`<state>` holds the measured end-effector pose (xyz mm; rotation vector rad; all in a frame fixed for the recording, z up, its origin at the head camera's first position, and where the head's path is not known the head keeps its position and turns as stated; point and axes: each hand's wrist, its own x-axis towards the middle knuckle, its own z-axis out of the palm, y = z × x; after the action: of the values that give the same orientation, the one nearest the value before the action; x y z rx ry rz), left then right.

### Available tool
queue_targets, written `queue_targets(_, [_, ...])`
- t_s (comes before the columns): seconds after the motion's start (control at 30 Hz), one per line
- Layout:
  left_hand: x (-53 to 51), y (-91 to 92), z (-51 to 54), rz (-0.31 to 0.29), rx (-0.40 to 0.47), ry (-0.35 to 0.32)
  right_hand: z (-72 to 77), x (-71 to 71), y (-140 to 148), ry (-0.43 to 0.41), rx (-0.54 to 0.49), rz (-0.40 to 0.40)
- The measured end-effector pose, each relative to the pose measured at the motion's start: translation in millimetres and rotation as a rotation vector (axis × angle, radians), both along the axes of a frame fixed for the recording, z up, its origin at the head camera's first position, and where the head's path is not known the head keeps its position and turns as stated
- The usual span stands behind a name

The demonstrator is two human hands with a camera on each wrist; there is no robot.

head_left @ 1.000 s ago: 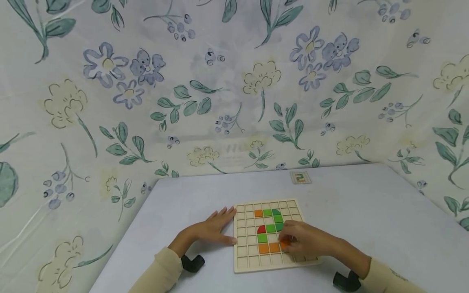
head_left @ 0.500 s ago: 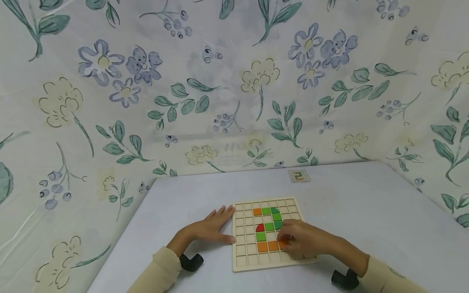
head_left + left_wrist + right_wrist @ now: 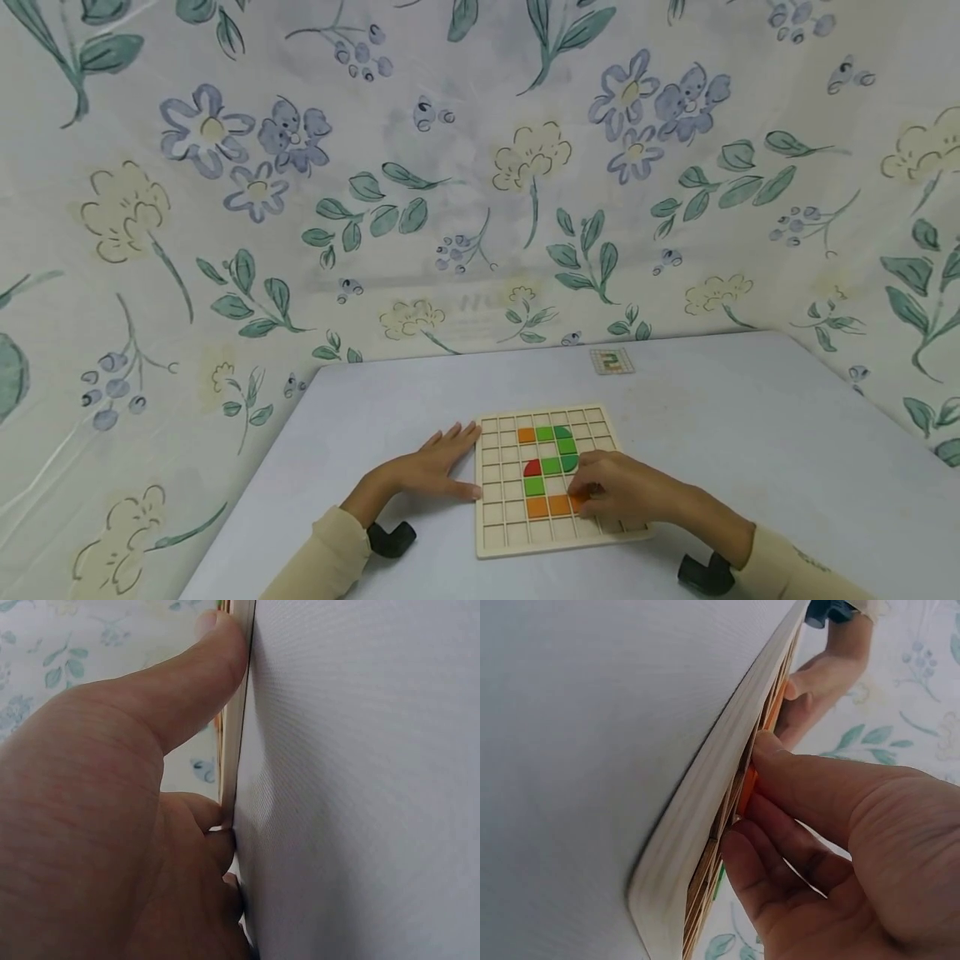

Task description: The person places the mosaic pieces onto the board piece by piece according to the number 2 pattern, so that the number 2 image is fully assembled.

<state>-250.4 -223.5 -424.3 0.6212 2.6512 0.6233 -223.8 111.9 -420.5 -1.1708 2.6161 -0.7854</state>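
A wooden grid board (image 3: 517, 533) lies on the table with orange, green and red tiles set in its cells. My left hand (image 3: 431, 471) rests at the board's left side, fingers spread; its thumb (image 3: 202, 675) touches the board's edge in the left wrist view. Over the lower right part of the board, my right hand (image 3: 622, 487) pinches an orange tile (image 3: 747, 792) between thumb and fingertips, at a cell of the grid. Two orange tiles sit in the same row to its left, near a green tile (image 3: 534, 486) and a red rounded tile (image 3: 532, 467). My right hand hides some cells.
A small pattern card (image 3: 612, 361) with a gridded coloured figure lies near the far edge of the white table (image 3: 397, 392). Behind it hangs a floral cloth (image 3: 465, 183). Black wrist mounts (image 3: 392, 540) are on both forearms.
The head view has shifted slightly. My right fingers have stayed on the orange tile, which sits at the end of the orange row; the left hand has kept its place.
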Motion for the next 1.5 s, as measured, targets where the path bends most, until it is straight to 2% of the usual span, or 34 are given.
queue_targets(0.23, [0.2, -1.7, 1.7, -0.006, -0.004, 0.014, 1.3, 0.8, -0.2, 0.027, -0.001, -0.001])
queue_targets(0.57, [1.4, 0.9, 1.5, 0.000, 0.001, 0.000, 1.3, 4.1, 0.0, -0.012, -0.005, -0.015])
queue_targets(0.87, [2.8, 1.4, 2.8, -0.004, -0.003, 0.006, 0.5, 4.7, 1.0, 0.028, 0.006, -0.009])
queue_targets(1.17, [1.7, 2.9, 1.4, -0.002, -0.009, 0.005, 1.0, 5.6, -0.3, 0.020, 0.015, -0.035])
queue_targets(1.37, [1.7, 3.6, -0.1, -0.005, -0.006, 0.001, 1.8, 7.1, 2.0, 0.001, 0.009, -0.021])
queue_targets(1.5, [0.9, 4.8, -0.2, -0.004, -0.011, 0.001, 1.7, 3.8, 8.1, 0.033, -0.022, 0.023])
